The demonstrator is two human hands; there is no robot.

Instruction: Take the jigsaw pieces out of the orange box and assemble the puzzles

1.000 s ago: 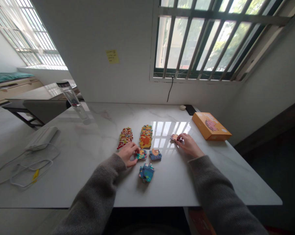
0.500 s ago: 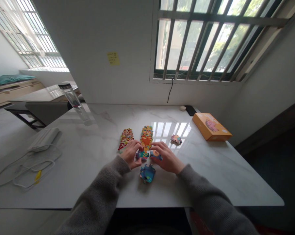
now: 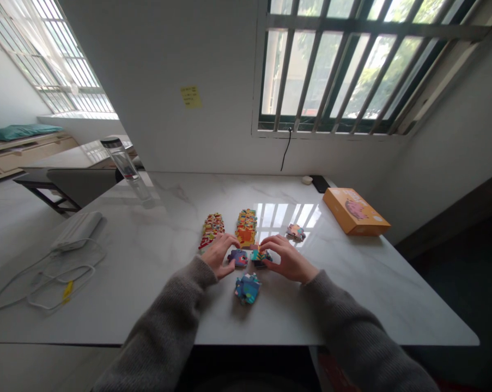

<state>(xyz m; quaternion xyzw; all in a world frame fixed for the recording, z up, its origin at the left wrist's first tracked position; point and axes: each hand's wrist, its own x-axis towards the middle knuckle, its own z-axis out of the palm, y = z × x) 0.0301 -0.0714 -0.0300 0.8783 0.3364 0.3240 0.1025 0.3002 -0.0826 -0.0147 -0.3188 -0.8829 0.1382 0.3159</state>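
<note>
My left hand [image 3: 221, 255] curves its thumb and fingers around a purple jigsaw puzzle piece [image 3: 238, 258], low over the table. Facing it, my right hand [image 3: 289, 257] grips a teal and yellow puzzle piece [image 3: 259, 255] between thumb and fingers, with a dark edge beneath it. Closer to me lies a small pile of blue puzzle pieces [image 3: 247, 288]. Beyond my hands are a row of overlapping red puzzle pieces [image 3: 212, 227] and a row of orange and yellow ones [image 3: 246, 226]. My left hand partly covers the red row's near end.
A few pinkish puzzle pieces [image 3: 296, 232] lie right of the rows. An orange box [image 3: 355, 211] stands at the right, near a black phone [image 3: 320, 183]. On the left are a white power strip [image 3: 77, 230] with cables and a clear bottle [image 3: 125, 162]. The white table [image 3: 156, 283] meets the wall behind.
The teal piece has passed from my left hand to my right. A purple piece now shows at my left hand. My right hand has shifted slightly right.
</note>
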